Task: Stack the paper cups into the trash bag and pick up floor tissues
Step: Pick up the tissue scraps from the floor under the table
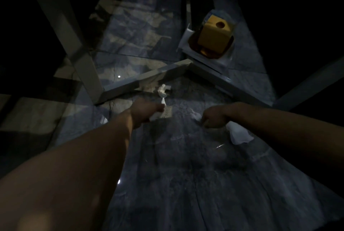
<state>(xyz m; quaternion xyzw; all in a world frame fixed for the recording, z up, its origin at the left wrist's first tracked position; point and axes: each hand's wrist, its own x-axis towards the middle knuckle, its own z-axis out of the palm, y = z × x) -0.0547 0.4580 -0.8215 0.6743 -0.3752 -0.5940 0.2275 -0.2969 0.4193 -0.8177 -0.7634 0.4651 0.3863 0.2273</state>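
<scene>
The left hand (144, 112) was closed around a white tissue (155, 116) low over the marble floor (186, 175). The right hand (214, 117) gripped another crumpled tissue (239, 134). A third tissue (163, 90) lay beyond, touching the metal table-frame corner (178, 67).

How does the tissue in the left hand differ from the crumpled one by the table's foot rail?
The tissue in the left hand is gripped and mostly hidden by the left hand; the crumpled tissue lies free on the floor, fully visible. The held one sits nearer the camera. Both are white.
</scene>
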